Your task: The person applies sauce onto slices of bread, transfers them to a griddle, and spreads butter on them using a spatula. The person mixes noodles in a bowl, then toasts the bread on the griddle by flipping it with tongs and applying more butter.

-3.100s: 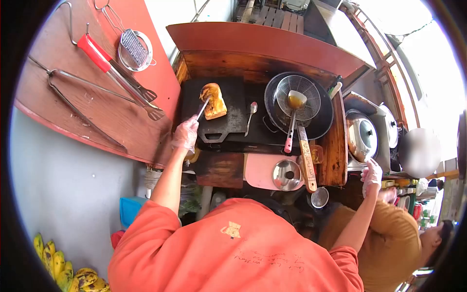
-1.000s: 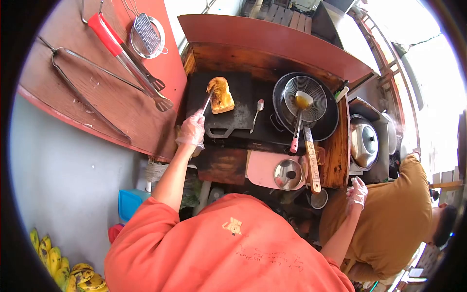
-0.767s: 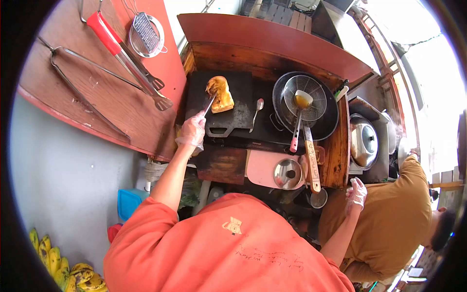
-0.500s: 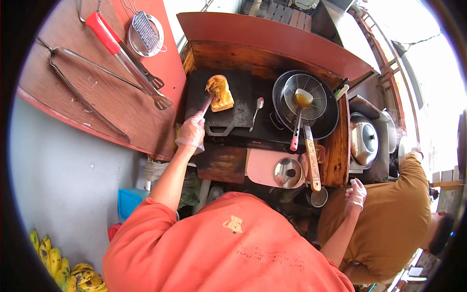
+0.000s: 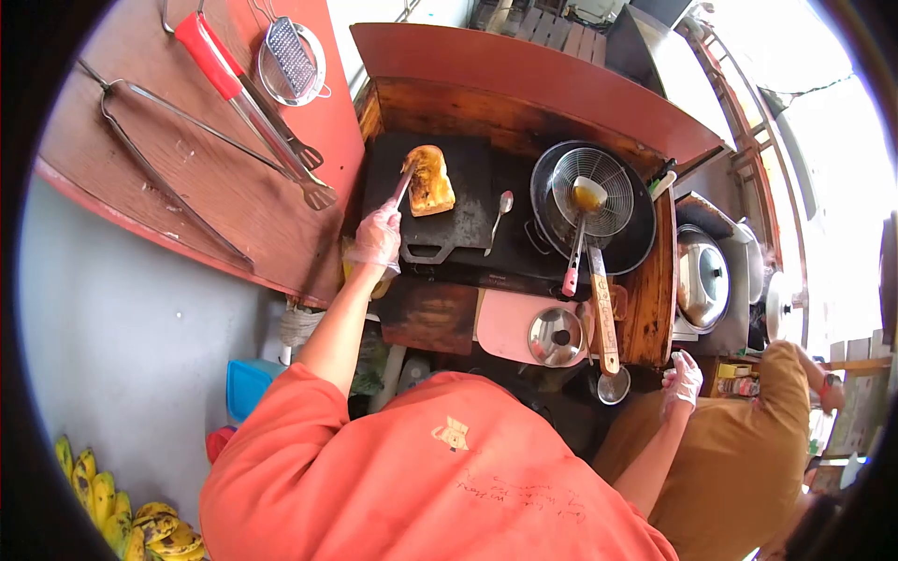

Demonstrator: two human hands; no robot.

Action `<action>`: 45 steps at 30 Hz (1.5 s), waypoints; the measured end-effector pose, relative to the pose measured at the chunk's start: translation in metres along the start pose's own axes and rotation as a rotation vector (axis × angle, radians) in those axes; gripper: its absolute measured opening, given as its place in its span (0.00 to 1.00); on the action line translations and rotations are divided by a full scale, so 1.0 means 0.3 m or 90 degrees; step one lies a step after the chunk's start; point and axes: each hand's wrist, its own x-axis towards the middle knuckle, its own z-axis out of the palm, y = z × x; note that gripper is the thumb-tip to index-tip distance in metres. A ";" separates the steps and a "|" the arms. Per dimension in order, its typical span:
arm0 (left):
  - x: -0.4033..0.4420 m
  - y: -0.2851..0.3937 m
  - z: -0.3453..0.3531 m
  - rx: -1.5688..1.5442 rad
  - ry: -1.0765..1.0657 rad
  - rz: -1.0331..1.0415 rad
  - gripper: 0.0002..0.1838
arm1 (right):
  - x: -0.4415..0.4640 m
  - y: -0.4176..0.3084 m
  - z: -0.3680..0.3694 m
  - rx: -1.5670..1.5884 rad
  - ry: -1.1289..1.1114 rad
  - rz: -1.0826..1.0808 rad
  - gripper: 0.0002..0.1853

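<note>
My left hand (image 5: 378, 236), in a clear plastic glove, is closed around a slim utensil (image 5: 403, 185) with a pinkish handle. Its tip rests on a browned slice of bread (image 5: 431, 187), shiny and dark-streaked on top. The bread lies on a black flat griddle (image 5: 463, 220). My right hand (image 5: 683, 379), also gloved, is held low at the right with its fingers curled in; whether anything is in them is hidden. Near it are a wooden-handled wire strainer (image 5: 610, 213) and a small round sieve (image 5: 614, 385).
A black wok (image 5: 639, 245) holds the strainer and a pink-handled ladle (image 5: 572, 278). A spoon (image 5: 499, 217) lies beside the griddle. A pot lid (image 5: 555, 337) sits on a pink board (image 5: 500, 327). Tongs (image 5: 257, 112) hang at left. A co-worker in a brown top (image 5: 730, 458) stands close at right.
The utensil and my left hand have shifted slightly over the bread. My right hand's fingers are more curled. The co-worker's arm has drawn back from the far right pots.
</note>
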 end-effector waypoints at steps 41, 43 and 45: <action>0.179 -0.077 0.041 0.188 -0.112 -0.136 0.10 | -0.070 -0.096 0.049 -0.076 0.005 0.058 0.21; 0.192 -0.073 0.007 0.187 -0.070 -0.196 0.10 | -0.048 -0.096 0.036 -0.074 -0.003 0.039 0.21; 0.156 -0.029 -0.033 0.122 -0.028 -0.153 0.10 | -0.018 -0.091 0.025 -0.066 -0.010 0.025 0.21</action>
